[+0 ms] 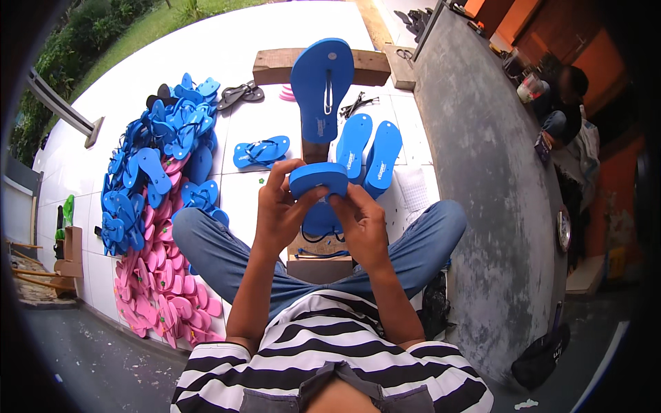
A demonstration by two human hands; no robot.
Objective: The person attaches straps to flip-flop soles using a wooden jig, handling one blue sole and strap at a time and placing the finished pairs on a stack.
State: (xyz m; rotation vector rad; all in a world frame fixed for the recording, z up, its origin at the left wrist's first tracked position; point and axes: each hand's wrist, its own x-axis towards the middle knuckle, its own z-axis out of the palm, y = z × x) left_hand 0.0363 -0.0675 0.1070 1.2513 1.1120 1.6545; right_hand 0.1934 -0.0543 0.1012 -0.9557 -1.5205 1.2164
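Note:
Between my two hands is a blue flip-flop sole (319, 180), its rounded end tipped up toward me. My left hand (278, 206) grips its left side, thumb underneath and fingers above. From the right, my right hand (363, 224) pinches the near edge with the thumb. Under the hands, more blue foam and a dark strap show, partly covered. Just beyond, a large blue sole (313, 76) leans against a wooden block (275, 67), with a pale metal loop on its face. Stacked blue soles (383, 157) lie to the right of it.
A heap of blue flip-flops (153, 168) and pink ones (162, 275) lies at my left. A blue pair (261, 151), a dark pair (239, 95) and black straps (358, 104) rest on the white tiles. A grey ledge (475, 172) runs along the right; another person (561, 103) sits beyond.

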